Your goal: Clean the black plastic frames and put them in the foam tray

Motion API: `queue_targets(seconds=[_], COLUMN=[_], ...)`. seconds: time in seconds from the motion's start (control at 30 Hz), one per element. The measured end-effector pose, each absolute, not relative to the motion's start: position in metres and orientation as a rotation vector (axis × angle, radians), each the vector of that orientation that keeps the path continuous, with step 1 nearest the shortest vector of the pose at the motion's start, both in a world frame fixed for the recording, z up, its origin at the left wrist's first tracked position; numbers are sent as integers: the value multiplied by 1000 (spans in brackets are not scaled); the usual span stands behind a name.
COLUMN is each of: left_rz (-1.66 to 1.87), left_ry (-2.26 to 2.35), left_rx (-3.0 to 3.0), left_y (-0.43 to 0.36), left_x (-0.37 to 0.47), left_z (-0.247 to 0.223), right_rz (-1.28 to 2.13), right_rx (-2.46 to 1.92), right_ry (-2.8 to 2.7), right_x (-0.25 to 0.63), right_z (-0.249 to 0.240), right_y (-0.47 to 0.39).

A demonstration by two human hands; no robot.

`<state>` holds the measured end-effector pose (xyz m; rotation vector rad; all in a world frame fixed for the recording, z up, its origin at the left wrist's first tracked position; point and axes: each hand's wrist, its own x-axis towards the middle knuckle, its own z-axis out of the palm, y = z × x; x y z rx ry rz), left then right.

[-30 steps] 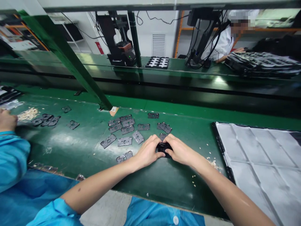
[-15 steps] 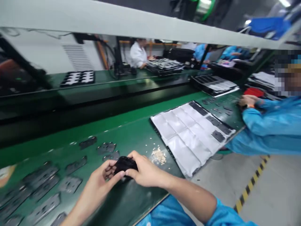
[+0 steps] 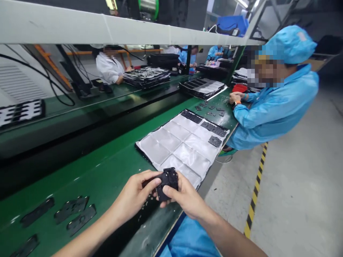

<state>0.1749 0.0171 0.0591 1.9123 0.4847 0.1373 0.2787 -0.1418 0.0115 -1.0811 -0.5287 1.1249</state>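
Both my hands grip a small stack of black plastic parts (image 3: pixel 168 184) above the green bench. My left hand (image 3: pixel 138 192) pinches its left side, thumb on the front face. Around the right side closes my right hand (image 3: pixel 184 196), its thumb also pressed on the front. Just beyond the hands lies a wide tray (image 3: pixel 171 139) lined with white film and divided into compartments. A few compartments at its far right end hold black parts (image 3: pixel 214 129). Loose black parts (image 3: pixel 81 219) rest on the bench at the lower left.
A person in blue workwear (image 3: pixel 276 103) sits at the right, hands near a red container (image 3: pixel 239 88). Stacked trays (image 3: pixel 202 88) stand behind the tray. A white shelf beam (image 3: pixel 134 30) crosses above. Black-and-yellow tape (image 3: pixel 256 191) marks the floor.
The view has swung right. My hands have carried the black parts from beside the loose pieces to the tray's near edge, tilting them so their face shows.
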Motion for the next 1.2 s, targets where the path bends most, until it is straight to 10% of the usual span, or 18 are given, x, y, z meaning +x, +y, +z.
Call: queue_targets(seconds=[0.67,1.2], left_rz=[-291,-288], left_ry=[-120,-163], left_rx=[2128,2234], left_y=[-5,-14], left_x=[579,588], left_z=[-6,-7], right_rz=[642,569], right_rx=[-1110,-1154], right_ry=[89,257], right_x=[438,467], right_z=[-16,-23], right_y=[-273,-265])
